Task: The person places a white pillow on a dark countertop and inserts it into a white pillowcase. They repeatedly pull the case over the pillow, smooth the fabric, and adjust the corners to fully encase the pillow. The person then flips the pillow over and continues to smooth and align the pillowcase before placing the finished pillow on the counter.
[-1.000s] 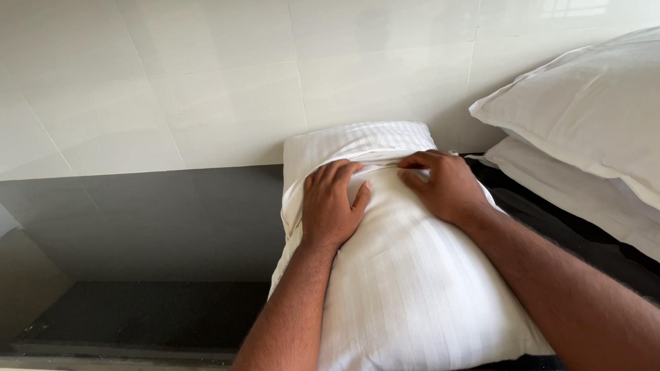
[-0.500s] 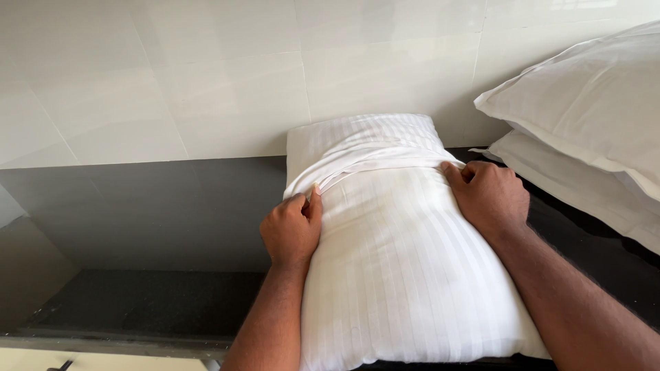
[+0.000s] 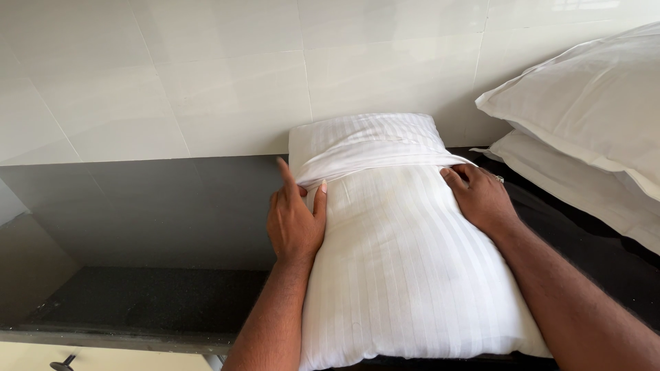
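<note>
So the whole setup sits on a dark polished stone bench, glossy enough that the wall reflects in it, backed by a wall of big pale cream tiles. Bottom left corner there's a light cabinet front with a small dark knob poking out under the bench edge.

Moving right, the left hand lies on the left edge of a white striped pillow, fingers loose and fairly spread, index finger pointing up, thumb touching the folded flap of the pillowcase. It's pressing or resting rather than gripping anything, as far as I can tell.

The pillow lies mid-bench, its far end pushed against the tiled wall, near end hanging at the front edge. The flap runs as a band across the upper part.

The right hand is on the right side of the pillow, fingers curled with the tips at or under the flap's edge; ring on one finger.

Far right, two more white pillows are stacked, just beside the striped one. No labels or signs visible anywhere.
</note>
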